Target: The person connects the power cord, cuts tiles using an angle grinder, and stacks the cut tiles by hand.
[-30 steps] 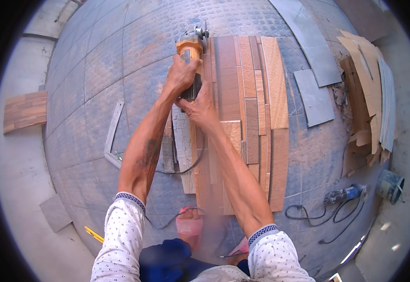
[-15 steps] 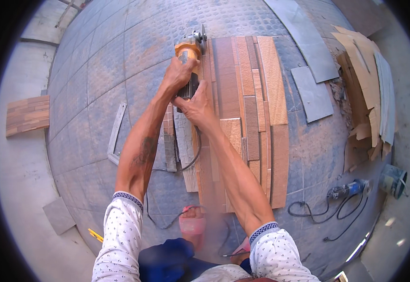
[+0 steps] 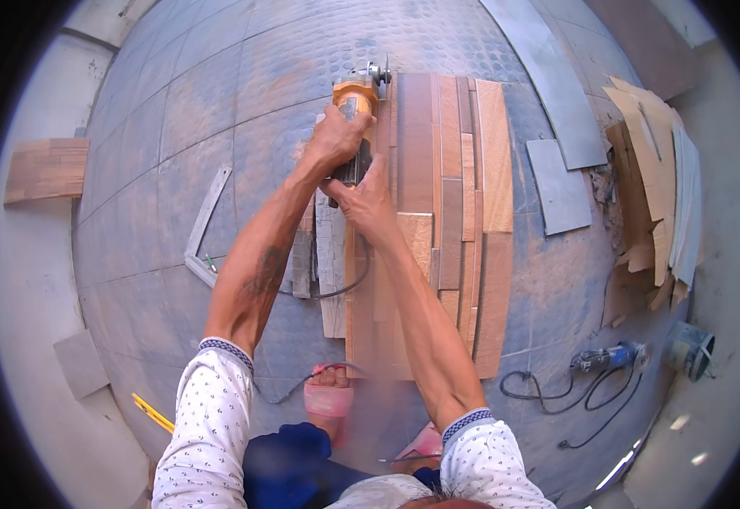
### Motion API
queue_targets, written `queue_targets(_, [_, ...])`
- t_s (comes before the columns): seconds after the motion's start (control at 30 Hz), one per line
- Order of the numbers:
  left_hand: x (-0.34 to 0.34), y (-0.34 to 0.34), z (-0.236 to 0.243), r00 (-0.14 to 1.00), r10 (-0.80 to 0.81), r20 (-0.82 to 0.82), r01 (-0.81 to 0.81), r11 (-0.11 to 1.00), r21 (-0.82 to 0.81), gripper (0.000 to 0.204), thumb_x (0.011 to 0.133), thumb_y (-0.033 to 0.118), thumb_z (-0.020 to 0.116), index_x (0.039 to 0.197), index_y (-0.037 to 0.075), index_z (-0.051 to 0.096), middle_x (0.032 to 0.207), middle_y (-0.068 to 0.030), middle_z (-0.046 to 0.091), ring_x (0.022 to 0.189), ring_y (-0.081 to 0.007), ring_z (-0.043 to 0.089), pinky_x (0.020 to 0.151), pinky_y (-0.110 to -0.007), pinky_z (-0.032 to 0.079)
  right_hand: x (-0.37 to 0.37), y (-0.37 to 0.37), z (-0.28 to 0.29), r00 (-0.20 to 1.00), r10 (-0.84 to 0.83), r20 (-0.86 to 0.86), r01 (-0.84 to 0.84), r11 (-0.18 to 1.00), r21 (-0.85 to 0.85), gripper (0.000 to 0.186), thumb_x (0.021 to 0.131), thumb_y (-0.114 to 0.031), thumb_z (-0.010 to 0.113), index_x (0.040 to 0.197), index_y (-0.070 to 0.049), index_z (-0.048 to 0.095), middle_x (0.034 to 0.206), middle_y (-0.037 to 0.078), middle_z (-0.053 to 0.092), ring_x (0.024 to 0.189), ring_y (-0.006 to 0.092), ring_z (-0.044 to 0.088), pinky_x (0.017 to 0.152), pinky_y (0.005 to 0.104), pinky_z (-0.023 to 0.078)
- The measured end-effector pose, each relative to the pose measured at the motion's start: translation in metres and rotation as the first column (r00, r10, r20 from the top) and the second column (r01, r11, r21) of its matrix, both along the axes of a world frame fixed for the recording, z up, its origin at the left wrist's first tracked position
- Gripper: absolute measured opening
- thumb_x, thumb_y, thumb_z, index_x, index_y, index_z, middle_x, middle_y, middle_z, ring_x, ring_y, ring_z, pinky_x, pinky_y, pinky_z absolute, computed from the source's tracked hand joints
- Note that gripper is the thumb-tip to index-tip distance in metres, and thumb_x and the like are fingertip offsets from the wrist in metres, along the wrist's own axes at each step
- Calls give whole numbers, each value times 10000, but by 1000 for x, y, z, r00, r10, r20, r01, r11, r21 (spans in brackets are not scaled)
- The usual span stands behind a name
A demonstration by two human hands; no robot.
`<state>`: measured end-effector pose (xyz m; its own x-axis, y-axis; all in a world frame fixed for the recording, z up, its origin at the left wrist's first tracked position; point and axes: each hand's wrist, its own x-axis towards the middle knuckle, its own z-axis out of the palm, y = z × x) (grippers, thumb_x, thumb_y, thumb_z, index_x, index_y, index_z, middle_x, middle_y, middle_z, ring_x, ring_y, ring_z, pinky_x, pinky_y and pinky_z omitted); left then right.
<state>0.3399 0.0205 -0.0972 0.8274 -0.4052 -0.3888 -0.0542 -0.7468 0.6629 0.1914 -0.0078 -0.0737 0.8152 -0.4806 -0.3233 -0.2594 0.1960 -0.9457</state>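
An orange-and-black angle grinder (image 3: 356, 92), its disc at the top, lies along the left edge of the stone-look tile panels (image 3: 497, 153), near their far end. My left hand (image 3: 341, 136) is closed around the grinder's body. Lower down, my right hand (image 3: 361, 204) grips its dark rear end. A black cord loops down from the tool. Pale rough strips (image 3: 332, 280) lie under and left of my forearms. Whether the disc touches a panel is unclear.
Grey boards (image 3: 556, 191) and torn cardboard (image 3: 658, 178) lie right. A second grinder (image 3: 609, 356) with tangled cord and a bucket (image 3: 688, 348) sit lower right. A metal square (image 3: 200, 229), wooden board (image 3: 43, 170) and yellow tool (image 3: 153, 414) lie left. Pink slippers (image 3: 329, 399) are below.
The grinder and both hands have moved slightly toward me along the panel edge, still gripping alike. The whole view has also shifted a little.
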Motion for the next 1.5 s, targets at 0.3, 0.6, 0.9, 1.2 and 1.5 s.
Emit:
queue_targets(0.3, [-10, -1, 8, 996, 47, 82, -49, 999, 20, 847, 783, 533, 635, 1187, -190, 461, 1034, -347, 630, 956, -407, 652, 842, -431, 501, 1, 2, -14, 1000, 27, 0, -27, 999, 25, 734, 735, -352, 808, 1201, 50, 406, 1032, 162, 590, 886, 207, 620, 745, 328, 512])
queue_targets(0.6, [-16, 5, 6, 999, 32, 35, -32, 999, 6, 855, 795, 520, 625, 1211, -205, 444, 1062, -355, 619, 960, -385, 659, 848, -409, 511, -8, 4, -10, 998, 56, -15, -56, 998, -19, 841, 729, -364, 812, 1323, 46, 379, 1126, 188, 587, 992, 255, 624, 812, 360, 516])
queue_targets(0.9, [-19, 6, 10, 999, 7, 37, -8, 1000, 28, 898, 802, 529, 572, 1292, -191, 353, 1133, -395, 591, 1051, -460, 631, 916, -451, 500, -11, 7, -3, 997, 2, 74, 7, 993, -115, 694, 740, -251, 785, 1222, 56, 391, 1009, 181, 604, 865, 233, 627, 708, 354, 526])
queue_targets(1.2, [-21, 5, 9, 999, 1, 36, -3, 998, 56, 897, 795, 526, 588, 1297, -180, 352, 1136, -392, 592, 1056, -461, 628, 921, -454, 497, -12, 5, -7, 1000, 23, -20, -25, 998, -58, 875, 693, -419, 828, 1323, 27, 418, 1159, 200, 605, 1037, 283, 632, 868, 384, 505])
queue_targets(1.5, [-28, 7, 10, 999, -5, 33, 2, 996, 90, 877, 800, 528, 574, 1305, -157, 361, 1129, -365, 608, 1036, -452, 639, 910, -459, 498, -19, 9, -9, 1000, 22, 8, -21, 998, -61, 734, 730, -273, 785, 1236, 51, 363, 1035, 216, 611, 882, 260, 653, 727, 366, 539])
